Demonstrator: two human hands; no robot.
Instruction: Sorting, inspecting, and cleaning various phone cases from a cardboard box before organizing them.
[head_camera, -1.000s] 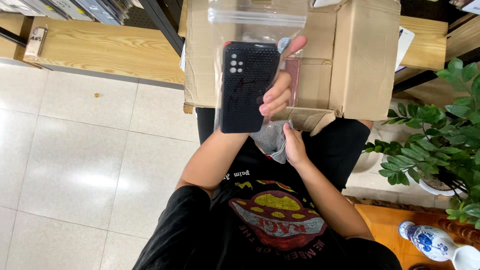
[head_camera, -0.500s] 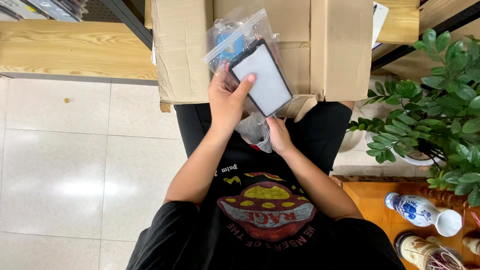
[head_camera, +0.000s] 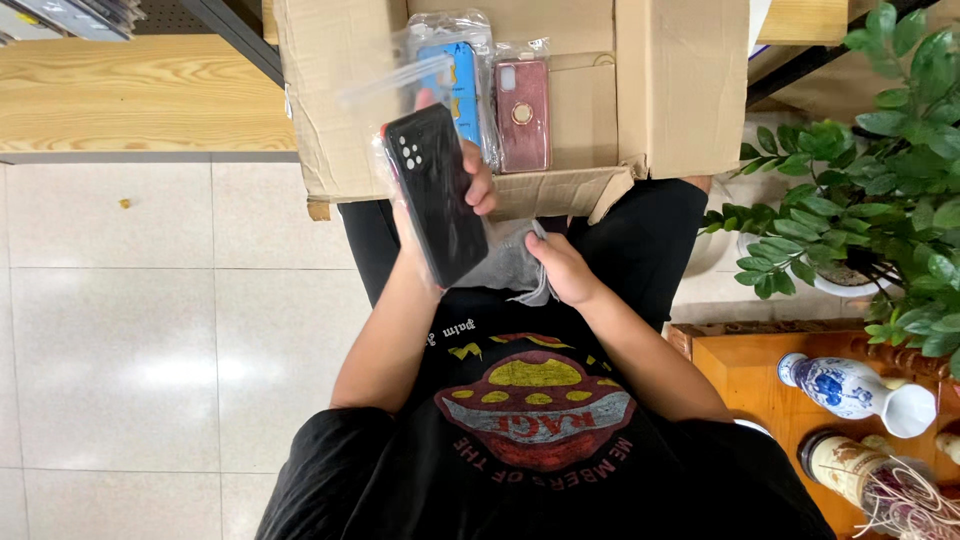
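head | left hand (head_camera: 455, 190) clenched on black phone case (head_camera: 435, 195) in clear bag, raised before cardboard box (head_camera: 330, 90) | right hand (head_camera: 560, 268) pinches grey bag (head_camera: 505, 262) on lap | advice: steady the case, keep the bag mouth wide.
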